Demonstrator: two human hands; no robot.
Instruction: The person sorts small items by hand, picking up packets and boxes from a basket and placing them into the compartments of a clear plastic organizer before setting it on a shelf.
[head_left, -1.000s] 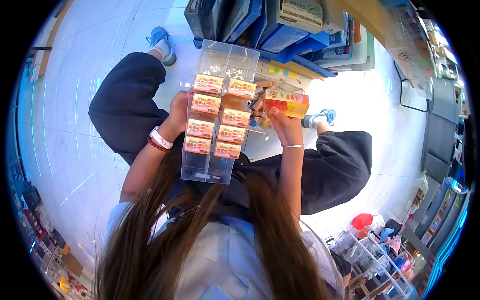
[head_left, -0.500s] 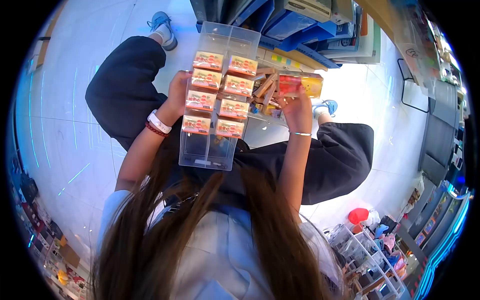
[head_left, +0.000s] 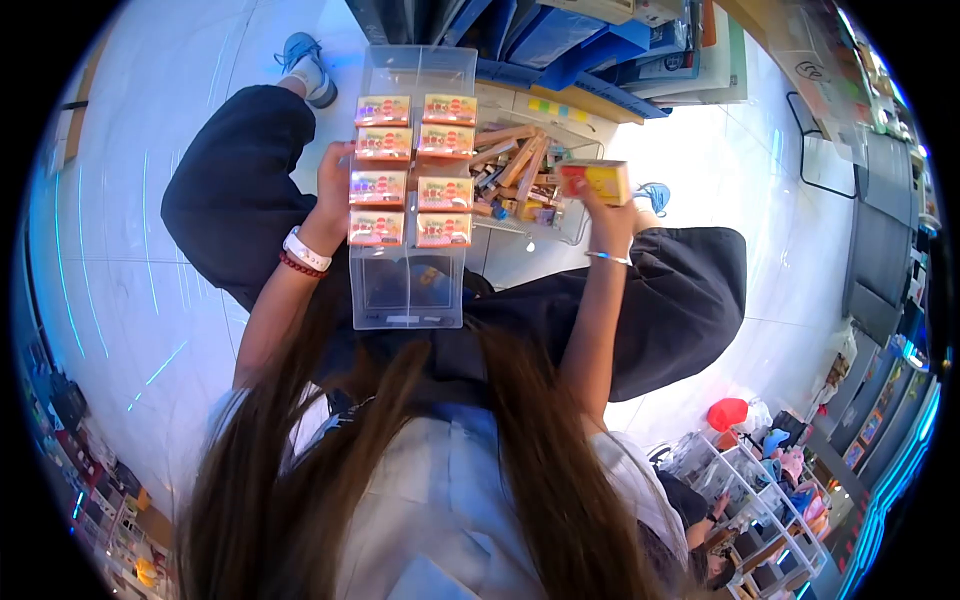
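Note:
My left hand [head_left: 335, 190] grips the left side of a clear two-column plastic tray [head_left: 408, 290], its fingers partly hidden behind the wall. Several small cream and orange boxes [head_left: 445, 192] stand in both columns of the tray; the near end shows bare plastic. Off to the right, my right hand [head_left: 608, 220] is closed on a red and yellow box [head_left: 597, 182], held up at the right edge of a clear bin [head_left: 575, 225]. Inside that bin, long thin boxes [head_left: 520, 165] and other small packets lie jumbled.
Blue file holders [head_left: 580, 45] line a shelf beyond the bin. My legs in dark trousers [head_left: 240, 190] are spread on the pale tiled floor [head_left: 120, 220]. A white wire rack [head_left: 750, 500] with mixed goods stands at the lower right, with part of another person [head_left: 700, 525] beside it.
The tray has shifted left in view and now looks straighter. My right hand has moved slightly right with the red and yellow box, which is turned differently; more of the bin shows.

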